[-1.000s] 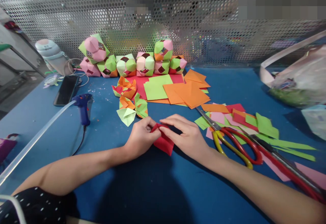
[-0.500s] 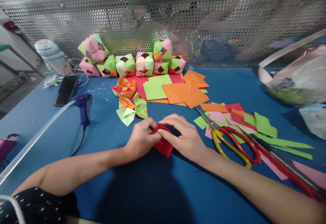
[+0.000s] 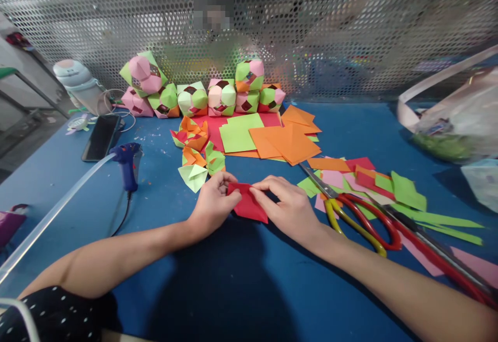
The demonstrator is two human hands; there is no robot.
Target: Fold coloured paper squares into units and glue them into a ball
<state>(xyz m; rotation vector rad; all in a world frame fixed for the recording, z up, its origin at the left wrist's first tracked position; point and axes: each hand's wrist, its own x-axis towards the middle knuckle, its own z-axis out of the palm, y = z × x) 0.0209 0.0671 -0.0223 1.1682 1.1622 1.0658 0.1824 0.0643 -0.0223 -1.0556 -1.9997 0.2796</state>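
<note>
Between my hands, just above the blue table, is a piece of red paper [image 3: 249, 206] with a fold along its upper edge. My left hand [image 3: 215, 200] pinches its left end, thumb on the near face. At the upper right corner, the thumb and fingers of my right hand [image 3: 287, 203] close on the same paper. Just beyond my left hand lie folded paper pieces [image 3: 193, 177] in pale green and orange. Farther back sits a partly assembled orange and red paper shape [image 3: 190, 133]. Green sheets [image 3: 241, 133] and orange sheets [image 3: 298, 145] are stacked behind my hands.
Finished paper balls [image 3: 192, 99] line the perforated metal panel [image 3: 342, 36]. A blue glue gun [image 3: 127, 165] and a phone [image 3: 101, 138] are at left, near a bottle [image 3: 78, 85]. Scissors [image 3: 350, 217] rest among paper scraps [image 3: 365, 181] at right. A plastic bag [image 3: 459, 119] stands beyond.
The red paper has turned from pointing downward to lying wider and flatter between my hands. My left hand has shifted slightly up, and my right hand has moved a little right.
</note>
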